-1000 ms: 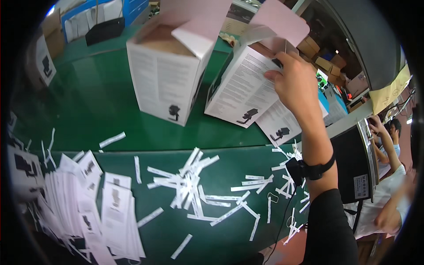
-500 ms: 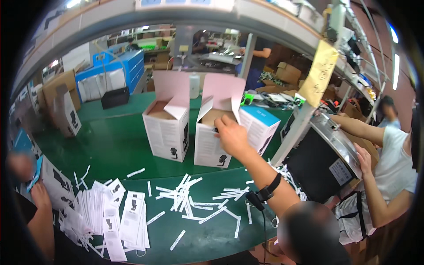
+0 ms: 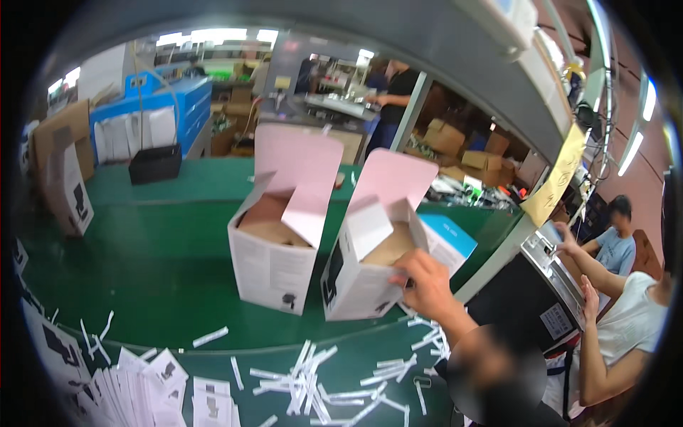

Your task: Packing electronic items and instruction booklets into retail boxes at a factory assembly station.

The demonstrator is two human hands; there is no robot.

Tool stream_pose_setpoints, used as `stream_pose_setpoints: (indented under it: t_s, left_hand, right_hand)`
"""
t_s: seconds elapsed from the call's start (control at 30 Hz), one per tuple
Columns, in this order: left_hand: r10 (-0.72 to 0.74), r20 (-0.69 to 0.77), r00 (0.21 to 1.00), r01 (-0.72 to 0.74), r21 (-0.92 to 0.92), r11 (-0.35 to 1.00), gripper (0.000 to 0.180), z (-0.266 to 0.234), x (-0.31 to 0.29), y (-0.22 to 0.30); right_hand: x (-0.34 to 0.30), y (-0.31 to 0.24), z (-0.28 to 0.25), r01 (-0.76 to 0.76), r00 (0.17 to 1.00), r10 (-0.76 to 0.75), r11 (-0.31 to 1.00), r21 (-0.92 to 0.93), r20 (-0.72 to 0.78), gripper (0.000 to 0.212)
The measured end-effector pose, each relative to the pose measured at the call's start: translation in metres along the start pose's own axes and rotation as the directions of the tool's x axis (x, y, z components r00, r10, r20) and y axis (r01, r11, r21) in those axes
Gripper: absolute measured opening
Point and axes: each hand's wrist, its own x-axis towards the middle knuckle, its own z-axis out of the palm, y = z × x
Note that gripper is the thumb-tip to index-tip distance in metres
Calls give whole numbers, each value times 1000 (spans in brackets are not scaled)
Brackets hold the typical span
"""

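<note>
My right hand (image 3: 427, 281) is closed at the front right rim of an open white box (image 3: 366, 292), its fingertips pinched together there. A small dark spot shows at the fingertips; I cannot make out what it is. The box's flaps stand up, and brown cardboard shows inside. Left of it stands a second open white box (image 3: 274, 267), its tall pinkish lid flap raised. Behind my right hand leans a white box with a blue top (image 3: 448, 238). My left hand is out of view; a white printed box (image 3: 57, 345) stands at the lower left.
Loose white paper strips (image 3: 306, 381) litter the green table's near part. Printed leaflets (image 3: 128, 398) lie in stacks at the lower left. At the right, a co-worker in a white shirt (image 3: 633, 320) handles a black case with metal edging (image 3: 516, 306). A post stands between us.
The view has shifted. The box at my right hand has turned, showing its printed left side, and the hand has moved to its right rim. My left hand has left the view.
</note>
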Motion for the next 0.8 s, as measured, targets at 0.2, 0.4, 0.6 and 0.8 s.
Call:
stream_pose_setpoints:
  t_s: [0.2, 0.4, 0.6, 0.8]
  left_hand:
    - [40, 142, 989, -28, -84, 996, 31, 41, -77, 52]
    - [288, 500, 817, -177, -257, 950, 31, 46, -222, 184]
    - [561, 707, 431, -250, -504, 827, 31, 35, -298, 273]
    - [702, 711, 50, 160, -699, 697, 31, -51, -242, 239]
  right_hand:
    - [1, 13, 1, 25, 998, -36, 984, 174, 59, 34]
    - [-16, 20, -6, -60, 996, 31, 937, 345, 87, 27]
    - [-25, 8, -9, -167, 974, 218, 875, 454, -61, 27]
    - [-33, 11, 7, -209, 930, 341, 796, 569, -137, 28]
